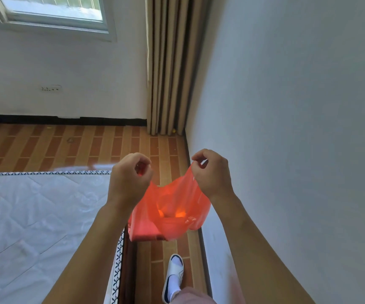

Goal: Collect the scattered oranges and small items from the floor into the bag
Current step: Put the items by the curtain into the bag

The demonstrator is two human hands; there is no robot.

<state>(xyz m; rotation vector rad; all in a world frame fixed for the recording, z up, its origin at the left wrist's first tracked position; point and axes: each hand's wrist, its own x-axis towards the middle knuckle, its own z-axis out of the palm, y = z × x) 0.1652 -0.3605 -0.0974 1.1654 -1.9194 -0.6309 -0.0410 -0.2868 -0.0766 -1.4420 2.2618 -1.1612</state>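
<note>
Right now the orange bag (170, 209) hangs in the lower middle of the frame, its mouth spread wide, with a couple of bright oranges (178, 214) showing through the thin plastic at the bottom. I have my left hand (129, 178) pinching one handle and my right hand (212, 174) pinching the other, the two held apart at the same height. Below it lies the brick-pattern floor (164, 148), with the mattress (34, 211) at lower left. I judge this the collecting stage with the bag held ready; next I would scan the floor, since something small and yellow (173, 130) sits by the curtain (168, 66).
</note>
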